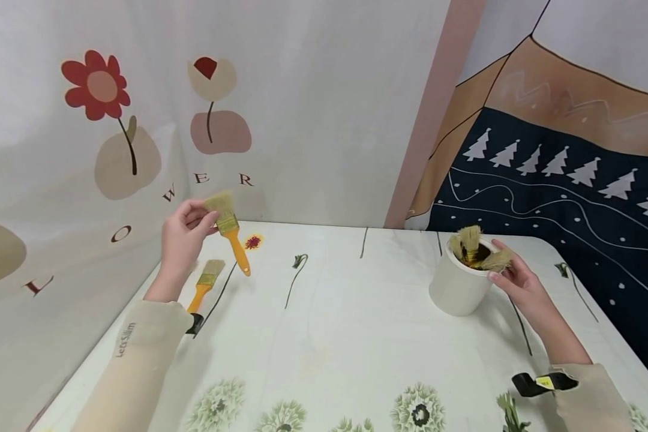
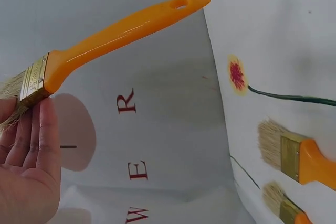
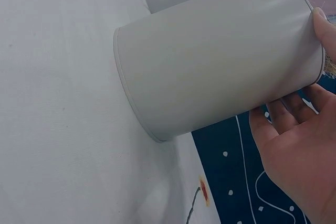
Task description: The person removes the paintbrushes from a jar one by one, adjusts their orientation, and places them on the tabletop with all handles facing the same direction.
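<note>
My left hand (image 1: pixel 182 240) pinches a paintbrush (image 1: pixel 228 223) by its pale bristles, close to the metal ferrule. Its orange handle (image 2: pixel 121 35) hangs down to the right in the head view, above the table. Below it lies another paintbrush (image 1: pixel 209 275), partly behind the wrist. Two lying brushes show in the left wrist view, a nearer brush (image 2: pixel 291 156) and a farther brush (image 2: pixel 275 200). At the right, my right hand (image 1: pixel 524 291) grips the rim of a white cylindrical container (image 1: pixel 456 291). Several brushes (image 1: pixel 470 240) poke out of it, bristles up.
A white cloth (image 1: pixel 345 336) printed with flowers and stems covers the table. Behind it hangs a pale curtain (image 1: pixel 313 120) with flower prints and letters. A dark blue fabric (image 1: pixel 518 210) with white trees hangs at the right, beside the container.
</note>
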The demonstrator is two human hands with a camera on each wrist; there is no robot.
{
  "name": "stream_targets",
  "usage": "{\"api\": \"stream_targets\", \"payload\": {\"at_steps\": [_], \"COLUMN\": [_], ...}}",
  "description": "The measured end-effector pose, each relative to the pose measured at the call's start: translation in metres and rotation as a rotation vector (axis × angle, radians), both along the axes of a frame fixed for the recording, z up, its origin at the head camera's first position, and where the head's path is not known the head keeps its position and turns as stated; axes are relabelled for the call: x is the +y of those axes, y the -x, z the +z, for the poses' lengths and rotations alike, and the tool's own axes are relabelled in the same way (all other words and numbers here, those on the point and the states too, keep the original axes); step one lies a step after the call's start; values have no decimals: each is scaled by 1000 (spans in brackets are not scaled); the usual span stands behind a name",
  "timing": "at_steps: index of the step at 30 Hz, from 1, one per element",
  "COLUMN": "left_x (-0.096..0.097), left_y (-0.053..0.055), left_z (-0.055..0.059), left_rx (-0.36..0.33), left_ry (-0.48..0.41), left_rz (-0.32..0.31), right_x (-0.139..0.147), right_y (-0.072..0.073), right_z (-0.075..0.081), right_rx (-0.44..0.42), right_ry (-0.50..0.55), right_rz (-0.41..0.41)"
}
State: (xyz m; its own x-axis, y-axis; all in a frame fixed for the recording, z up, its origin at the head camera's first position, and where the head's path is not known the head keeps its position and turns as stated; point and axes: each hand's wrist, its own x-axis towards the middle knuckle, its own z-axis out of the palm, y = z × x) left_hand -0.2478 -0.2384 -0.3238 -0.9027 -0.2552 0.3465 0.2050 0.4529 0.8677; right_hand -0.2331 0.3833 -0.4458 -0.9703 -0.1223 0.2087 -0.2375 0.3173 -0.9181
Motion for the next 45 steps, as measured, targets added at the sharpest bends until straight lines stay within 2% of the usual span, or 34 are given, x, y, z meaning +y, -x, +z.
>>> {"api": "stream_targets", "payload": {"at_steps": [2,7,9,11,18,22,26,29,32,33,37,39,41,43,44,45], "left_x": [-4,-14,-18,-20,-30,-32,-39,-44,-59,-61,-65,-64,-69,-75,-76,-79], "left_y": [-1,-1,-2,-3,0,0,3,7,23,26,32,34,42,52,54,59], "left_z": [-2,-9,-11,-13,-24,-27,-34,-42,-63,-66,-75,-78,-88,-101,-103,-110], "left_rx": [-18,-44,-44,-49,-104,-135,-145,-133,-122,-127,-166,-198,-230,-250,-277,-274], "left_ry": [1,-6,-12,-7,60,72,69,73,4,9,40,69,59,62,62,92], "left_rz": [9,9,5,3,33,36,17,-10,-40,-50,-84,-68,-76,-71,-68,-70], "right_x": [-3,-28,-32,-27,7,12,11,9,6,6,7,8,7,-1,-7,-14], "right_y": [-3,-25,-29,-25,7,12,10,8,5,5,8,9,8,-1,-7,-13], "right_z": [3,37,42,36,-11,-18,-15,-12,-6,-6,-9,-13,-11,1,10,19], "right_rx": [8,-20,-23,-15,6,21,24,20,7,7,3,13,23,10,4,-6], "right_ry": [3,-6,-24,-14,18,66,47,34,38,55,54,51,38,22,11,3], "right_rz": [-7,-3,-2,7,-5,30,34,31,38,46,23,12,12,19,19,15]}}
